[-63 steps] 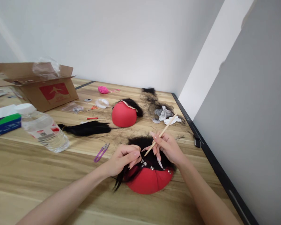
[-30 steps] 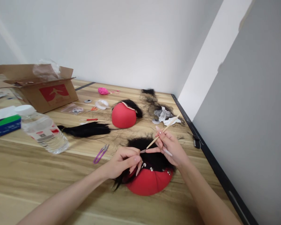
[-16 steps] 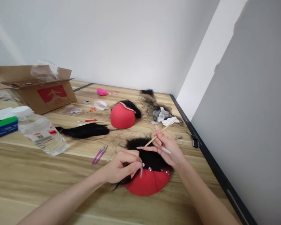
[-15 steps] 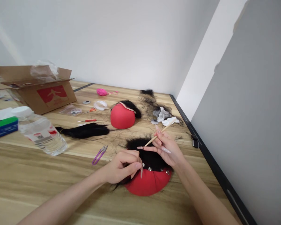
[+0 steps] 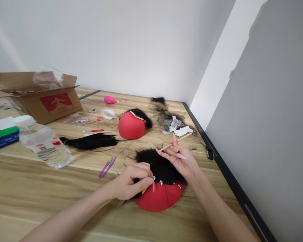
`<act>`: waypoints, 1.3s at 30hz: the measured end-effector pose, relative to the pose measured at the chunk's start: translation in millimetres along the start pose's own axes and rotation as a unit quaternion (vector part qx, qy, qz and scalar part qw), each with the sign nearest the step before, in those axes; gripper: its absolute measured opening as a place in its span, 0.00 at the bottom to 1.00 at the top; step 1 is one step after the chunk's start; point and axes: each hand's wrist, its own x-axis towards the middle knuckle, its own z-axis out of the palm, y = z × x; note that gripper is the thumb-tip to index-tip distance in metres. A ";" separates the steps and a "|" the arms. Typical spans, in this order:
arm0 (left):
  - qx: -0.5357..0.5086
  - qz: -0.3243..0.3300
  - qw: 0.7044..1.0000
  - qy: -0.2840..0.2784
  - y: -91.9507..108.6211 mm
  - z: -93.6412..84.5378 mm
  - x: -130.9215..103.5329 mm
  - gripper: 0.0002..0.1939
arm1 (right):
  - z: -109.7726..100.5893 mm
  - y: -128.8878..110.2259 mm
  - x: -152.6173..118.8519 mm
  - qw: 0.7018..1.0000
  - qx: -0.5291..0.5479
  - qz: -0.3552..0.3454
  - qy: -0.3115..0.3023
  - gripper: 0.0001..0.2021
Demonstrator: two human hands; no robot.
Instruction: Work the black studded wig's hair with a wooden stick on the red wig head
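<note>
Right hand (image 5: 183, 162) holds wooden stick (image 5: 185, 136) above black hair (image 5: 158, 164) on near red dome (image 5: 159, 198); left hand (image 5: 134, 180) curled at its left side. Purple snips (image 5: 106, 167) lie on surface (image 5: 53, 188).

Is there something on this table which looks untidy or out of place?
Yes, one patch: beyond the right hand, loose black hair lies tangled around crumpled scraps. It looks messy beside the smooth, tied hair bundle farther left. I see no spill.
</note>
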 end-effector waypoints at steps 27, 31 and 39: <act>0.075 -0.104 0.989 0.074 18.7 -31.4 6.6 0.23 | 18.9 -41.3 -25.7 0.901 -0.373 -0.221 0.013 0.11; 0.135 -0.098 0.984 0.066 22.6 -27.4 4.0 0.21 | 44.8 -10.7 -52.1 0.750 -0.609 -0.200 -0.164 0.18; 0.286 -0.087 0.953 0.055 30.1 -28.5 -2.1 0.16 | 26.7 -13.6 -37.6 0.713 -0.618 -0.316 -0.101 0.11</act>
